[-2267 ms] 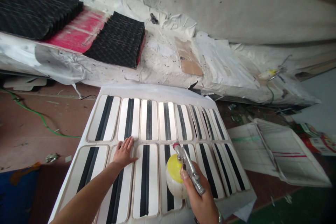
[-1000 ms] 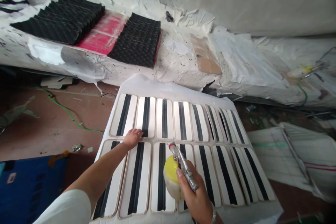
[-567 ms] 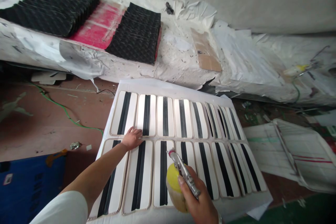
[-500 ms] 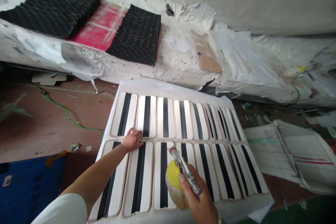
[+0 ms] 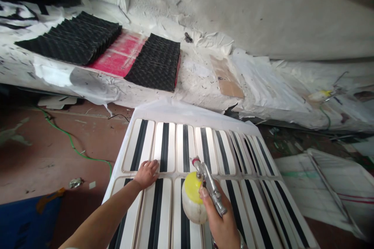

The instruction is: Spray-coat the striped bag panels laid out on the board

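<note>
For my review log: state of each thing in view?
Silver metal spray gun with yellow-lidded cup: held
Right hand: closed around the gun
White rounded rectangular panels with black stripes: laid in two rows
Left hand: open, over panel edges
Black quilted sheets: overlapping
Thin green hose: loosely curved

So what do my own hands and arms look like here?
Your left hand and right hand wear no gloves. The left forearm is bare, with a sliver of pale sleeve at the picture's bottom edge. A silvery band circles the right wrist; watch or bracelet, I can't tell.
</note>
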Tool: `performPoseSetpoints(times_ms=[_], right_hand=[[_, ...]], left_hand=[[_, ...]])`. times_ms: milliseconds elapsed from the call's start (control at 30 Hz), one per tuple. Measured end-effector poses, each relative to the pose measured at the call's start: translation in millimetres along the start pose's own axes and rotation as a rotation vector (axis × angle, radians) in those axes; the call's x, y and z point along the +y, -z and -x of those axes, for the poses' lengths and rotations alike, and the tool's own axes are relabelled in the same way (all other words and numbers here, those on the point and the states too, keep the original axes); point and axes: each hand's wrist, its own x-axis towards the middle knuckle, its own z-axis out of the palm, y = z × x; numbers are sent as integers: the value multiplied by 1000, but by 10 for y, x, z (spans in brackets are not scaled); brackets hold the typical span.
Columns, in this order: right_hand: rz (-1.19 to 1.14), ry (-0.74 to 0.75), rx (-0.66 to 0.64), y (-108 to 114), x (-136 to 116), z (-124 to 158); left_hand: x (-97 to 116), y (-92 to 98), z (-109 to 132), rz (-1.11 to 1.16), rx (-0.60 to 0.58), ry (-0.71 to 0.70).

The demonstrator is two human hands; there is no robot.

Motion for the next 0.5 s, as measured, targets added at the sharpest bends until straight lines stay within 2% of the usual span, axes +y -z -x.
performPoseSetpoints(times_ms=[233,500], right_hand=[[-46,-23,-42,-102,-58,-127],[-56,-36,-104,-236,-78,-213]], left_hand=[[-56,79,-99,16,-4,103],[-56,160,-181,-3,-86,169]])
